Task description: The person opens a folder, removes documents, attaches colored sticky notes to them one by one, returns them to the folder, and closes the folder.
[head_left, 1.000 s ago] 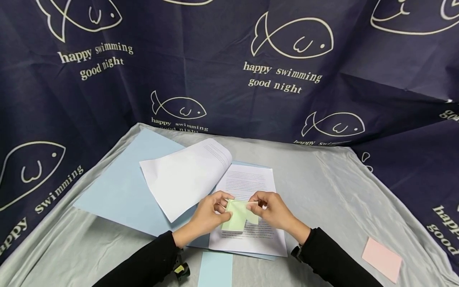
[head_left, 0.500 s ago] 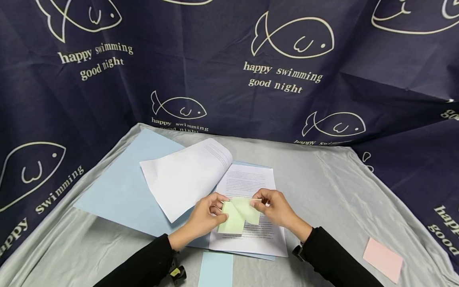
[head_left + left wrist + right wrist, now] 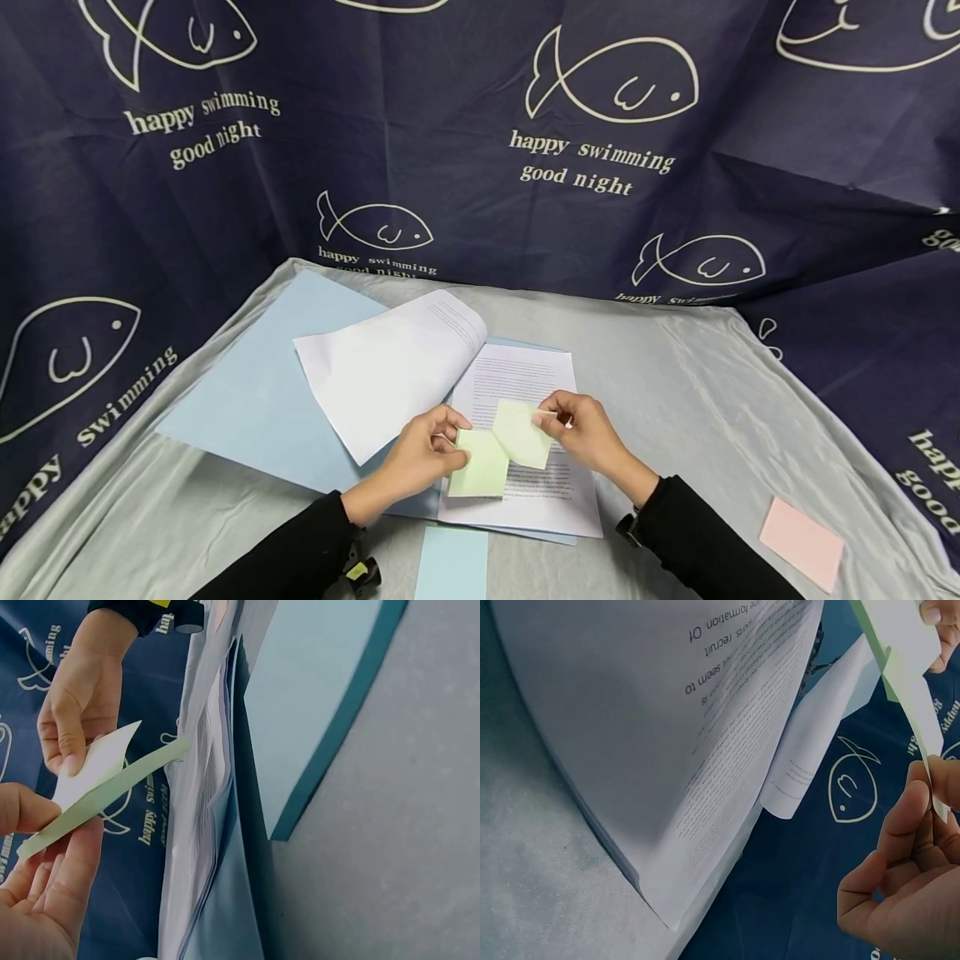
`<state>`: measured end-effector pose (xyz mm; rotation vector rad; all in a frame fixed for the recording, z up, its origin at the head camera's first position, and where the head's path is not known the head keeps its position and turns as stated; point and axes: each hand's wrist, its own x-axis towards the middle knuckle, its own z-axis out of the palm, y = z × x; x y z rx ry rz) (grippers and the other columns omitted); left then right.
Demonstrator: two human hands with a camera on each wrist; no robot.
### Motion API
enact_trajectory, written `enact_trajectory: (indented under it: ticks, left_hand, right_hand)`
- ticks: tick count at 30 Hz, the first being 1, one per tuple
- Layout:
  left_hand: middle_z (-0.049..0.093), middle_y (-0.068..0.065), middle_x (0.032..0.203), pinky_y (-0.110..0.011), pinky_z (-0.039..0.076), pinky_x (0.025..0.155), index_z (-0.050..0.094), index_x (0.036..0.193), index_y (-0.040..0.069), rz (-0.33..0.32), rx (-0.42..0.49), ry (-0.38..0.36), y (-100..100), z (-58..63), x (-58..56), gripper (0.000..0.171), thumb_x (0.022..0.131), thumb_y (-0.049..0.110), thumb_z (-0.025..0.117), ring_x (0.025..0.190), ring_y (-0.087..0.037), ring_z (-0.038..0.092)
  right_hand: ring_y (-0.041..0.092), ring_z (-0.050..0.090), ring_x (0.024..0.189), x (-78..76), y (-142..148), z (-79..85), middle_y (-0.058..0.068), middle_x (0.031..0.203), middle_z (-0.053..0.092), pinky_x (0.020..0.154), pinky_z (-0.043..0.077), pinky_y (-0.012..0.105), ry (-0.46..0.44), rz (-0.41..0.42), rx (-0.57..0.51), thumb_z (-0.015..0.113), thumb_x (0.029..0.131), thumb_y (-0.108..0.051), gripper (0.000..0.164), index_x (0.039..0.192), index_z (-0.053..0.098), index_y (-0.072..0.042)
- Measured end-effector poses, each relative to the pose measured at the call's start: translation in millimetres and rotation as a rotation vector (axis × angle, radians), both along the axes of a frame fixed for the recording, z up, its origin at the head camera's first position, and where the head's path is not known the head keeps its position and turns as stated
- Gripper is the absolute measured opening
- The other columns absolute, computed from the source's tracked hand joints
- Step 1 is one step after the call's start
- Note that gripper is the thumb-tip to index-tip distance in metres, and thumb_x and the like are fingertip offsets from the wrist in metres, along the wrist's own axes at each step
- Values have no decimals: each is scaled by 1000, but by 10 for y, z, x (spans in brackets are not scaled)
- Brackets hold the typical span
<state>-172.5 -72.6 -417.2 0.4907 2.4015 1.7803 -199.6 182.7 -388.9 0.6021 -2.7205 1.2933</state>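
Left hand (image 3: 422,450) pinches green sticky-note pad (image 3: 480,471), apparently steadying it; right hand (image 3: 587,429) pinches green sheet (image 3: 519,437) at edge. Pink pad (image 3: 802,543) near right edge of bench (image 3: 667,408).

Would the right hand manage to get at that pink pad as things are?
Probably yes, once free: the right hand pinches a pale green sheet it would likely put down first, but the pink pad lies uncovered on the grey cloth to its right.

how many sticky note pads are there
3: the green pad in the left hand, the blue pad on the near side of the papers, and the pink pad off to the right. Any under the papers would be hidden.
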Motion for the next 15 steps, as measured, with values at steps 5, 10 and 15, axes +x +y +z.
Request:
enact_trajectory:
  ticks: [5,10,15]
  left_hand:
    - [54,-6,85,-20,43,55,61,110,0,-17,7,-18,-37,-1,8,33,78,-3,68,63,-7,54]
    - [44,-4,83,-18,38,52,63,115,0,-61,19,-15,-88,-1,25,36,79,-2,64,57,-2,41]
    - [41,-3,80,-19,41,52,63,115,-3,-119,67,-37,-146,-15,35,34,81,-3,63,55,-1,41]
  right_hand:
    - [4,47,62,-5,24,-13,1,71,63,53,38,20,-3,-17,3,70,87,-6,6,82,67,-4]
    - [4,46,61,-6,37,-20,0,70,61,52,37,20,-12,-37,-6,70,88,-6,6,83,67,-4]
    - [4,44,58,-18,55,-14,0,67,58,51,35,19,-45,-52,-51,70,88,-6,7,83,67,-1]
